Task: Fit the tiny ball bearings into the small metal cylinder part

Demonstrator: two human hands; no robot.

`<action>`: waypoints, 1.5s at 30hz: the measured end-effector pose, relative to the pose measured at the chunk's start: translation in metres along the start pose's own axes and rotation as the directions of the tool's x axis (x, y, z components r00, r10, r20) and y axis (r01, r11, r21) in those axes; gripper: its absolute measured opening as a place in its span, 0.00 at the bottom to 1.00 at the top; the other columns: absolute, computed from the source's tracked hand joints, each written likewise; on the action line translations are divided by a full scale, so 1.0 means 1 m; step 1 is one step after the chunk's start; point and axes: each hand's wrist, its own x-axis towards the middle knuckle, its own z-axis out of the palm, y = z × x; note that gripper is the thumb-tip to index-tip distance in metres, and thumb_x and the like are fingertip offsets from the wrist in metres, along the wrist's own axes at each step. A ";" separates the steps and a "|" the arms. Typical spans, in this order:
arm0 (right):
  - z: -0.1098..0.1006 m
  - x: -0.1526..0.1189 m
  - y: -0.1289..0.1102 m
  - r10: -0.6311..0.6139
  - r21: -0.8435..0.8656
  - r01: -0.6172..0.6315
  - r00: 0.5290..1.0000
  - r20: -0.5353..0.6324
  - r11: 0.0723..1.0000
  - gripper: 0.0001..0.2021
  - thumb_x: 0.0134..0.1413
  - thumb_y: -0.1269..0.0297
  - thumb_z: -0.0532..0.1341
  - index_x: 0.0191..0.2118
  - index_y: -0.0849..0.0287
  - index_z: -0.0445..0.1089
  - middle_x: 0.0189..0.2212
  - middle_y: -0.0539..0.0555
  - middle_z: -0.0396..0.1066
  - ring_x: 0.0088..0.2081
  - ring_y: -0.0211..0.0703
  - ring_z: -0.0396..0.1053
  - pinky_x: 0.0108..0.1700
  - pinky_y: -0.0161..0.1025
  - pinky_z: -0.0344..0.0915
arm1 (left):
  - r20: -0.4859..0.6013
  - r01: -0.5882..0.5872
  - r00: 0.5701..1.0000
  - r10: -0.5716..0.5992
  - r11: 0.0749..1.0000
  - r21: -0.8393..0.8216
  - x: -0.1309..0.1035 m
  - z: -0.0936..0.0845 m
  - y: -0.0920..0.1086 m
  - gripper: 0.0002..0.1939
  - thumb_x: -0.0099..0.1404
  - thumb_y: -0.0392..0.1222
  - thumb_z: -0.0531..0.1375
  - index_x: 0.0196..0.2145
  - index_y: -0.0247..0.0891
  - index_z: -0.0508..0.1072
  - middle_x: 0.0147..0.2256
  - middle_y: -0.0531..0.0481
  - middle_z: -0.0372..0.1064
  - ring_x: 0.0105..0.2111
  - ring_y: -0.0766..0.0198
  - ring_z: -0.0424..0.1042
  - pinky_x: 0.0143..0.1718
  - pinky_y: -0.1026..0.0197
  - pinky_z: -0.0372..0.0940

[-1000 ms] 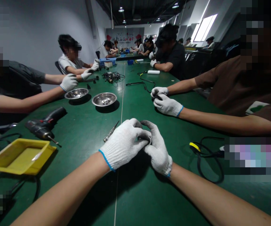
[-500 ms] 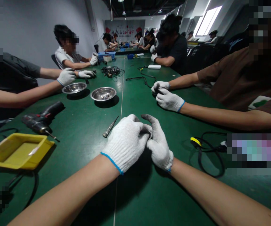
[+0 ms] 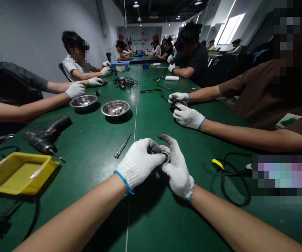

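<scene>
Both my hands wear white knitted gloves with grey-smudged fingertips, and they meet above the green table (image 3: 98,196). Between them shows the curved, silvery edge of a small metal ring (image 3: 167,157); most of it is hidden by the fingers. My left hand (image 3: 142,161) is closed, pinching the ring between thumb and fingers. My right hand (image 3: 177,168) curls around the ring's other side, its thumb pressed in and one finger raised. A screwdriver (image 3: 123,146) with a patterned handle lies on the table just beyond my left hand.
Two steel bowls (image 3: 115,103) stand farther off, small metal pieces in the nearer one. To the left are a cordless drill (image 3: 44,136) and a yellow tray (image 3: 47,175). A black cable (image 3: 223,187) loops at right. Co-workers' gloved hands (image 3: 189,117) work on both sides.
My left hand has turned slightly and its fingers have shifted, so more of the ring shows. The view has tilted up a little. The co-worker at right now shows a ring-like part between the gloves.
</scene>
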 end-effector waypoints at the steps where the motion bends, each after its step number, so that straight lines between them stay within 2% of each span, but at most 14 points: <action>1: 0.000 0.000 0.000 0.012 0.002 -0.012 1.000 -0.001 1.000 0.41 0.35 0.74 0.58 0.62 0.51 0.58 0.42 0.53 0.78 0.43 0.53 0.79 0.37 0.44 0.73 | 0.019 0.033 0.999 -0.031 0.996 -0.086 0.001 0.000 -0.002 0.06 0.57 0.36 0.69 0.29 0.37 0.74 0.29 0.53 0.75 0.31 0.62 0.72 0.33 0.61 0.63; 3: 0.000 0.000 0.000 0.023 0.008 -0.023 1.000 0.004 1.000 0.42 0.35 0.74 0.58 0.63 0.51 0.58 0.40 0.52 0.77 0.38 0.49 0.77 0.32 0.40 0.69 | 0.057 0.110 0.993 -0.100 0.966 -0.234 0.002 0.002 -0.004 0.08 0.55 0.36 0.69 0.29 0.37 0.72 0.26 0.54 0.73 0.27 0.65 0.69 0.31 0.63 0.62; 6: 0.001 0.002 0.000 0.020 0.012 -0.021 0.999 0.025 1.000 0.41 0.35 0.73 0.58 0.62 0.50 0.58 0.38 0.50 0.75 0.31 0.44 0.72 0.29 0.38 0.66 | 0.104 0.187 0.982 -0.159 0.913 -0.362 0.003 0.003 -0.007 0.09 0.53 0.35 0.69 0.29 0.37 0.71 0.26 0.55 0.71 0.25 0.68 0.67 0.29 0.64 0.60; 11: 0.002 0.004 0.002 0.015 0.051 -0.016 0.999 0.032 0.999 0.42 0.33 0.73 0.57 0.62 0.50 0.59 0.37 0.48 0.74 0.34 0.44 0.74 0.31 0.38 0.66 | 0.178 0.254 0.965 -0.192 0.846 -0.469 0.004 0.004 -0.012 0.12 0.52 0.38 0.70 0.32 0.36 0.71 0.29 0.51 0.73 0.26 0.68 0.68 0.30 0.64 0.61; 19: 0.002 0.004 0.002 0.012 0.019 -0.012 0.999 0.036 1.000 0.42 0.34 0.74 0.56 0.63 0.51 0.58 0.37 0.48 0.74 0.36 0.46 0.75 0.33 0.40 0.68 | 0.052 0.177 0.984 -0.170 0.914 -0.365 0.002 0.010 -0.011 0.08 0.55 0.32 0.66 0.31 0.37 0.69 0.26 0.56 0.68 0.25 0.69 0.63 0.28 0.65 0.57; 24: 0.002 0.005 0.002 0.005 0.007 -0.006 0.999 0.045 1.000 0.41 0.36 0.73 0.57 0.63 0.52 0.58 0.35 0.47 0.73 0.34 0.45 0.74 0.36 0.42 0.70 | 0.017 0.156 0.987 -0.163 0.903 -0.400 0.001 0.016 -0.016 0.09 0.55 0.35 0.66 0.29 0.39 0.67 0.25 0.57 0.66 0.24 0.69 0.63 0.28 0.65 0.57; 30: 0.002 0.005 0.005 -0.010 0.010 0.010 1.000 -0.010 1.000 0.40 0.36 0.74 0.58 0.61 0.50 0.61 0.33 0.46 0.68 0.32 0.43 0.69 0.33 0.38 0.67 | -0.058 0.099 0.988 -0.143 0.878 -0.469 0.000 0.024 -0.020 0.11 0.54 0.39 0.68 0.29 0.39 0.67 0.25 0.58 0.65 0.26 0.69 0.62 0.28 0.64 0.57; 37: 0.002 0.006 0.004 0.016 0.113 -0.015 1.000 -0.008 0.993 0.39 0.37 0.75 0.61 0.62 0.50 0.60 0.31 0.44 0.64 0.29 0.40 0.64 0.32 0.37 0.65 | -0.046 0.087 0.990 -0.131 0.844 -0.529 -0.002 0.025 -0.021 0.13 0.53 0.41 0.68 0.30 0.40 0.67 0.25 0.58 0.64 0.25 0.69 0.62 0.27 0.66 0.57; 41: 0.002 0.007 0.003 0.048 0.155 -0.048 0.999 0.004 0.987 0.39 0.39 0.74 0.62 0.62 0.49 0.59 0.31 0.43 0.63 0.28 0.39 0.65 0.33 0.38 0.67 | -0.005 0.123 0.988 -0.153 0.809 -0.575 -0.001 0.025 -0.023 0.12 0.52 0.42 0.67 0.32 0.40 0.68 0.25 0.58 0.65 0.23 0.69 0.62 0.26 0.65 0.57; 45: 0.002 0.006 0.003 0.056 0.163 -0.058 0.998 0.015 0.985 0.39 0.39 0.73 0.62 0.62 0.48 0.58 0.32 0.43 0.63 0.29 0.40 0.67 0.35 0.39 0.69 | -0.006 0.108 0.991 -0.137 0.806 -0.582 -0.001 0.025 -0.023 0.13 0.50 0.41 0.67 0.32 0.39 0.69 0.26 0.57 0.66 0.25 0.69 0.62 0.27 0.65 0.58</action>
